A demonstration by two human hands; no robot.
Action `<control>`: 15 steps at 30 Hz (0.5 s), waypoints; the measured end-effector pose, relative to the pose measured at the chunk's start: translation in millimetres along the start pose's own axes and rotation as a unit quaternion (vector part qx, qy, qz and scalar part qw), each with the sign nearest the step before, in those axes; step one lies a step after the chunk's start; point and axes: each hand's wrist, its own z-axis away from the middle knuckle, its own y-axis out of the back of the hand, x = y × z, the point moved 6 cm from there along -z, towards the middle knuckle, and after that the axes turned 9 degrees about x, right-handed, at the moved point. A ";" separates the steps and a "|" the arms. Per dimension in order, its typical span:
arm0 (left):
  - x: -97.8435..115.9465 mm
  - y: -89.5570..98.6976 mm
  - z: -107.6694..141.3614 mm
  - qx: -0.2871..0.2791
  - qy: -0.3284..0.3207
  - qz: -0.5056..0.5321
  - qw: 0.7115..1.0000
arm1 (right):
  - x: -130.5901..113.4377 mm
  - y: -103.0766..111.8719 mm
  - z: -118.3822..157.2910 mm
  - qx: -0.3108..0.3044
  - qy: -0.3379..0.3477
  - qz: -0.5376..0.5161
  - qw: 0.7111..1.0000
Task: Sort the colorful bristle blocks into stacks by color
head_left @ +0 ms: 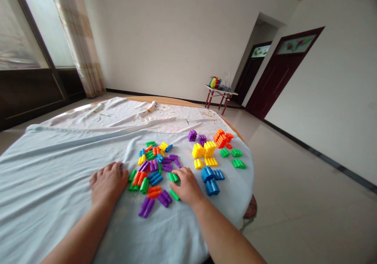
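Observation:
My left hand (108,182) lies on the cloth with its fingers spread, left of a mixed pile of plastic pieces (150,156). My right hand (187,185) has its thumb and fingers around a green piece (173,177); a second green piece (174,194) lies under its thumb side. To the right stand stacks sorted by colour: purple (192,135), yellow (198,150), orange (221,138) and blue (207,173). Several green pieces (238,163) lie at the far right. Purple pieces (146,207) sit at the near edge of the pile.
A pale blue cloth (59,185) and a wrinkled white cloth (123,115) cover the round table. Beyond it, a small table (221,90) carries a colourful bag (215,82). Below the table's right edge is a dark red seat (250,209).

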 end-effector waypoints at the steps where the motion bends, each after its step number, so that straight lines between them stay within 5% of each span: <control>1: 0.2 0.4 0.0 -0.001 -0.001 -0.003 1.000 | 0.2 -0.1 -0.2 -0.001 -0.002 -0.003 1.000; 15: -7.0 -13.3 -6.1 -0.025 -0.008 -0.063 0.998 | -0.2 2.8 -5.5 0.019 -0.001 -0.005 1.000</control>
